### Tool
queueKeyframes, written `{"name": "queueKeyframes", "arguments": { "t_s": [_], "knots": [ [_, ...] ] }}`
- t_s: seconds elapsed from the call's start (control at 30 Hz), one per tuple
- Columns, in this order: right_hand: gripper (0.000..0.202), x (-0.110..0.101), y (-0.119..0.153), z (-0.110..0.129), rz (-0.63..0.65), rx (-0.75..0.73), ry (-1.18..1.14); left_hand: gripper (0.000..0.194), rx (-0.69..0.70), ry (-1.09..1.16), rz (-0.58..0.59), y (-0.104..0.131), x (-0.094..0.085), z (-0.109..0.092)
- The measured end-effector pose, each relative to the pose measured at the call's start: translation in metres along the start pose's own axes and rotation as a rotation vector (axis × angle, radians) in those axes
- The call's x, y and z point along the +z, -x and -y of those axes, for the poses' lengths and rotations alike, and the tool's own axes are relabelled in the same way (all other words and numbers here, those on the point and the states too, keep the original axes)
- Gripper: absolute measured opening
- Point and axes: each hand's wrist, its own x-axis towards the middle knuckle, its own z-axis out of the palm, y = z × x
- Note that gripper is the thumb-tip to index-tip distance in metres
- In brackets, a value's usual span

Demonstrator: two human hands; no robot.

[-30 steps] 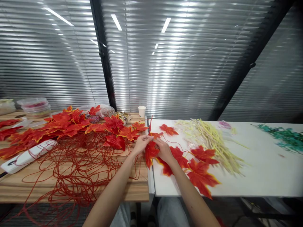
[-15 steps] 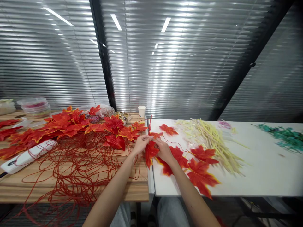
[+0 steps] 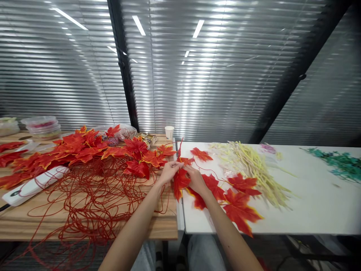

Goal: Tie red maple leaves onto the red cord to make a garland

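My left hand (image 3: 169, 171) and my right hand (image 3: 194, 177) meet over the seam between two tables, fingertips pinched together. Between them is a red artificial maple leaf (image 3: 180, 182), its blade hanging below the fingers. Both hands look closed at its stem end; the exact point of grip is too small to make out. More red maple leaves with yellow edges (image 3: 241, 210) lie on the white table by my right forearm, joined by a thin red cord (image 3: 207, 168). Left of my hands spreads a tangle of red cord (image 3: 93, 203).
A heap of red maple leaves (image 3: 76, 146) covers the wooden table's back, near a white power strip (image 3: 36, 185), plastic tubs (image 3: 43, 127) and a paper cup (image 3: 169, 132). Pale yellow strips (image 3: 254, 169) and green foliage (image 3: 338, 162) lie on the white table (image 3: 318, 210).
Almost nothing differs. The view has shifted very slightly, and my hands keep the same pinch at the leaf.
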Motion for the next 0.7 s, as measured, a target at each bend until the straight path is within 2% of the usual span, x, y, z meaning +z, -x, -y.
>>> {"name": "queueKeyframes", "arguments": {
  "t_s": [0.37, 0.7],
  "knots": [
    [0.027, 0.0064, 0.0012, -0.0079, -0.007, 0.011, -0.049, 0.028, 0.034, -0.029, 0.008, -0.0009, -0.0017, 0.0026],
    [0.032, 0.0072, 0.0014, -0.009, -0.019, 0.005, -0.048, 0.03, 0.031, -0.05, 0.047, -0.0042, -0.0043, 0.0056]
  ]
}}
